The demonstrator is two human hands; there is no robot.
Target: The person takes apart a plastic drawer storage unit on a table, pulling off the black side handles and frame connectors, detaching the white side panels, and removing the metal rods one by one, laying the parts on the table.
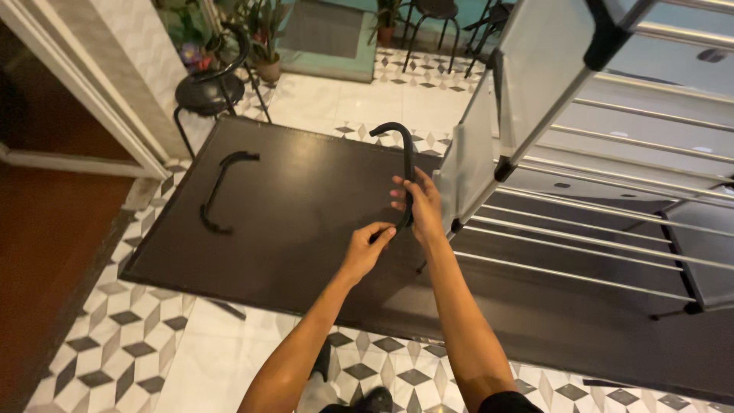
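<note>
A black curved metal bracket [403,149] stands upright on a dark brown flat panel [290,206]. My right hand [419,205] grips its lower part. My left hand [365,248] pinches the bracket's bottom end where it meets the panel. A second identical black bracket [222,187] lies attached flat on the panel's left side.
A metal drying rack [604,191] with silver rails stands to the right, over the panel. A black round stool [210,92] and potted plants [264,38] sit at the back left. Patterned floor tiles [115,344] surround the panel; a doorway is at left.
</note>
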